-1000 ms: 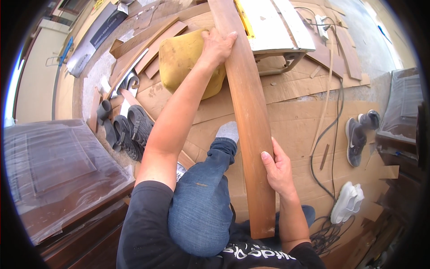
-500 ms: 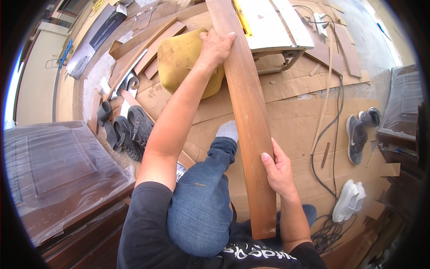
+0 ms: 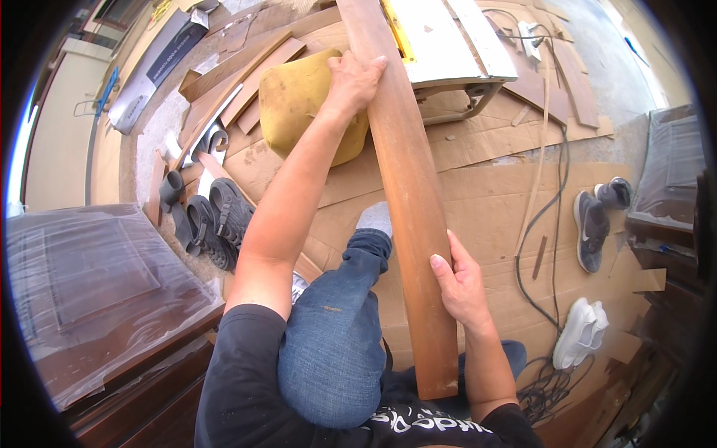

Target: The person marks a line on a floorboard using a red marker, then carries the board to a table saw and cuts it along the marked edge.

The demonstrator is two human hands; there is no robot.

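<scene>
A long brown wooden plank (image 3: 407, 179) runs from my lap up past the top edge of the view. Near its far part, my left hand (image 3: 355, 81) grips the left edge, the thumb lying on the upper face. My right hand (image 3: 461, 284) holds the right edge closer to my body, its thumb on top and some fingers hidden under the wood. Just beside and beneath my left forearm sits a yellow, dirt-marked cushion-like block (image 3: 295, 101). Beyond it, the plank passes along a white-topped table saw or bench (image 3: 455, 45) with a yellow strip.
Flattened cardboard (image 3: 493, 201) covers the floor. A black cable (image 3: 529, 231) winds across it at the right. Dark clogs (image 3: 216, 216), a grey sneaker (image 3: 590, 231) and white shoes (image 3: 580, 332) lie around me. Plastic-wrapped brown furniture (image 3: 104, 291) stands at the left.
The whole view has shifted slightly, with everything a few pixels further left. Both hands keep the same grip on the plank.
</scene>
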